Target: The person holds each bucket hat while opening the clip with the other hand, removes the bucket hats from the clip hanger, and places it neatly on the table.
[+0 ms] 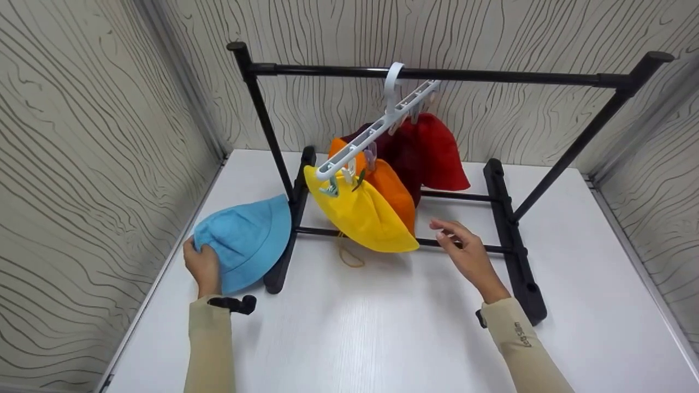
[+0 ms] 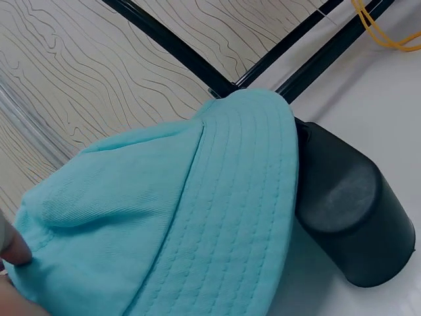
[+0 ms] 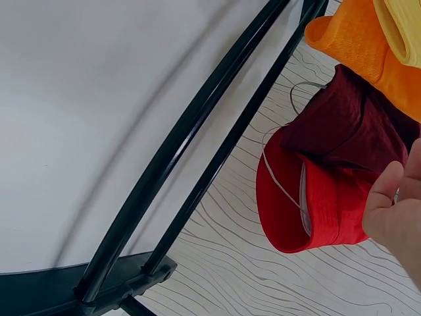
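At the left end of the table my left hand (image 1: 203, 266) grips a light blue bucket hat (image 1: 246, 234) by its crown, thumb on top of the cloth. In the left wrist view the stitched brim (image 2: 230, 197) faces the rack's foot. My right hand (image 1: 463, 252) is raised with fingers loosely bent and nothing in them, just right of a yellow bucket hat (image 1: 366, 215). That hat hangs from a white clip hanger (image 1: 377, 131). Behind it on the same hanger are an orange hat (image 1: 394, 183), a dark maroon hat (image 1: 401, 153) and a red hat (image 1: 439, 153).
A black rack (image 1: 491, 76) stands over the white table (image 1: 349, 327), its feet to left and right and low bars (image 1: 458, 196) between. The hanger hooks over its top bar. A yellow cord (image 1: 349, 257) dangles under the yellow hat. Patterned walls (image 1: 306, 33) enclose the table.
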A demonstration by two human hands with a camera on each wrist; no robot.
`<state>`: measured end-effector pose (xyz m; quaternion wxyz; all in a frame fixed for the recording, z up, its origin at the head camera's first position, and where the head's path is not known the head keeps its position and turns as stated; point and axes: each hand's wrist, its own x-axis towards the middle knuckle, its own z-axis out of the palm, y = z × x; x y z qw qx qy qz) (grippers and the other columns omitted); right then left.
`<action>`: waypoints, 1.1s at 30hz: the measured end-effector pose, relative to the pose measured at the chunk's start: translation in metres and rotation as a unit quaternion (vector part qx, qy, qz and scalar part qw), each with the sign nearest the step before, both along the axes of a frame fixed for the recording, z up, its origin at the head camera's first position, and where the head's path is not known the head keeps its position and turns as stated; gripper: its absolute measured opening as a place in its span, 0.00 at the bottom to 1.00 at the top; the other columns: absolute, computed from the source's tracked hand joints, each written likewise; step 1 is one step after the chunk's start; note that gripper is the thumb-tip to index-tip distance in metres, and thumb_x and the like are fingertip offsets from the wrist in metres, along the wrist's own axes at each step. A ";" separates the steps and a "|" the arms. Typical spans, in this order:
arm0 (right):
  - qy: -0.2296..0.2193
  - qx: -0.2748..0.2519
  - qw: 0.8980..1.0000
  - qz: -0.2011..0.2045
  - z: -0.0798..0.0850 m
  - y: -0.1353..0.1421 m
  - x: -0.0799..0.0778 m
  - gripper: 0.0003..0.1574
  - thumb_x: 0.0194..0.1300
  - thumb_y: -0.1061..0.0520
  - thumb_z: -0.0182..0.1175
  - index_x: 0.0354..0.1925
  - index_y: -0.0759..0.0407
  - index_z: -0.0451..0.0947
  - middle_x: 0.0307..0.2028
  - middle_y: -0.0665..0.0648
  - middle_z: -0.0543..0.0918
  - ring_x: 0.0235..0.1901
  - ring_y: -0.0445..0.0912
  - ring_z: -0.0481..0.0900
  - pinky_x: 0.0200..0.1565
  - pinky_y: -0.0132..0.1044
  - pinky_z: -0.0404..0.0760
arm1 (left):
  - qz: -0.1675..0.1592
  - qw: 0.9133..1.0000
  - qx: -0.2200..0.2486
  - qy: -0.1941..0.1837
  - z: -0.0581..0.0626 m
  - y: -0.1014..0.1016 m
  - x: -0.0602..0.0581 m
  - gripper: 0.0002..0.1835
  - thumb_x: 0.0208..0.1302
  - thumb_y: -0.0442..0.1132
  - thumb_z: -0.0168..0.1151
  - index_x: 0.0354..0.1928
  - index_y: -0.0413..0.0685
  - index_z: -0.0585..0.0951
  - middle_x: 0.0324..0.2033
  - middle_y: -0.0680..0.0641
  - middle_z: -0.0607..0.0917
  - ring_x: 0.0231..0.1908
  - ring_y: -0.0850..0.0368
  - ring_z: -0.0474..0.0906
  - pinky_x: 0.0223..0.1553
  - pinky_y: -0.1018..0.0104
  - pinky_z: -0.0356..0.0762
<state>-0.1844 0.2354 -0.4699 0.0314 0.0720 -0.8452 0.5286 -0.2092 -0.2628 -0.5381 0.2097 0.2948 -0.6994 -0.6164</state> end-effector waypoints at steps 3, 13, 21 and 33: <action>-0.001 0.001 1.000 -0.002 -0.010 0.004 -0.005 0.23 0.72 0.54 0.53 0.62 0.55 0.73 0.58 0.55 0.78 0.49 0.31 0.73 0.50 0.19 0.72 | -0.008 1.000 0.007 -0.005 -0.002 -0.001 0.001 0.26 0.69 0.28 0.31 0.69 0.34 0.57 0.68 0.34 0.62 0.70 0.42 0.56 0.70 0.51 0.54; 0.009 -0.002 1.000 -0.003 -0.015 0.005 -0.003 0.22 0.71 0.52 0.54 0.61 0.55 0.74 0.57 0.55 0.78 0.52 0.38 0.74 0.50 0.19 0.71 | -0.015 1.000 0.011 -0.004 -0.008 -0.001 0.001 0.28 0.68 0.26 0.28 0.70 0.33 0.54 0.69 0.33 0.60 0.69 0.41 0.55 0.70 0.51 0.54; -0.010 0.017 1.000 -0.009 -0.017 0.005 -0.005 0.23 0.72 0.57 0.53 0.63 0.57 0.72 0.59 0.57 0.77 0.54 0.42 0.72 0.51 0.18 0.69 | -0.028 0.999 0.025 -0.006 -0.011 -0.001 0.004 0.29 0.68 0.27 0.28 0.72 0.34 0.50 0.71 0.33 0.55 0.71 0.41 0.50 0.72 0.50 0.50; 0.000 0.010 1.000 -0.001 -0.017 0.005 -0.003 0.24 0.71 0.51 0.54 0.62 0.55 0.73 0.58 0.54 0.78 0.52 0.32 0.71 0.52 0.17 0.69 | -0.046 0.998 0.024 -0.026 -0.019 -0.004 0.005 0.35 0.68 0.29 0.35 0.76 0.42 0.40 0.75 0.37 0.44 0.74 0.43 0.41 0.74 0.51 0.43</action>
